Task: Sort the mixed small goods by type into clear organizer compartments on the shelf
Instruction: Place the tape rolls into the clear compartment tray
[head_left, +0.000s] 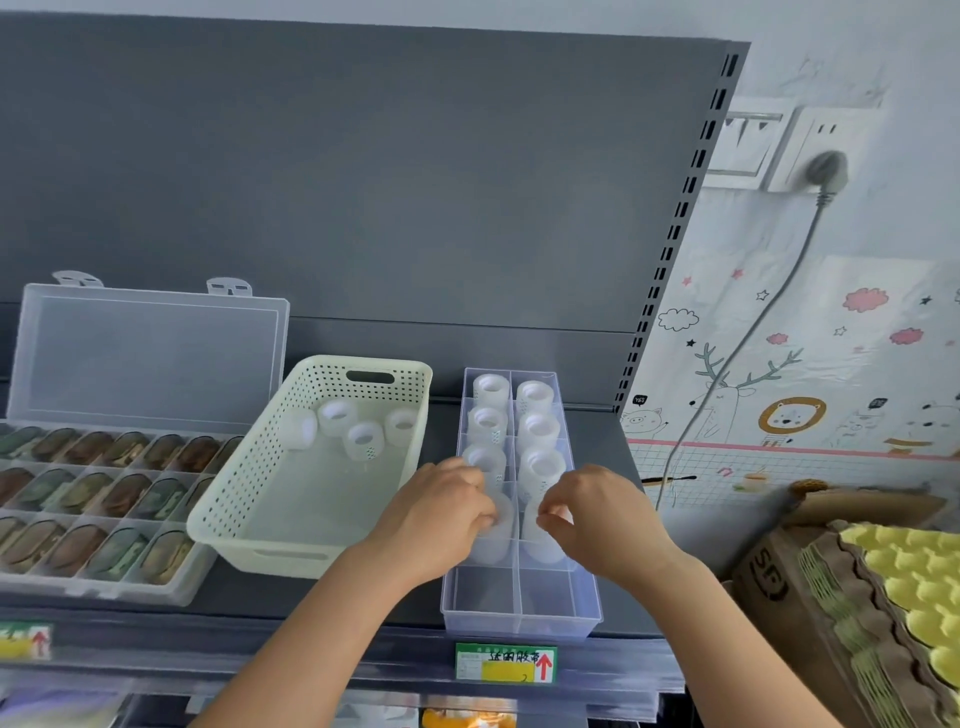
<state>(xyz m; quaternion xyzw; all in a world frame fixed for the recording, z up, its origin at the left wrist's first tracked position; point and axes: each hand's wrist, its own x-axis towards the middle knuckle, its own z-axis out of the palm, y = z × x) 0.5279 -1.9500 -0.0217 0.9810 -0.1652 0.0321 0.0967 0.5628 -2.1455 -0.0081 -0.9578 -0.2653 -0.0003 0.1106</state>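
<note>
Box (519, 626): clear, on the shelf (332, 597), tape rolls (537, 431) inside
Left hand (441, 519): curled round a roll (500, 522) in the left row
Right hand (602, 519): bent over the next roll (543, 540); grip unclear
Basket (249, 545): four rolls (337, 415), left of box

The divided organizer (519, 597) sits at the front of the shelf (363, 608), its two columns running front to back. Rolls (540, 431) stand in its four rear rows, one per compartment. Just left of the organizer is a basket (249, 499) with four loose rolls (337, 415) at its far end. Farther left lies a compartment case (104, 587), its lid (150, 353) upright behind it. Before the organizer hangs a price tag (506, 662), right of it sits a cardboard box (769, 577), and behind it rises the back panel (363, 182).
</note>
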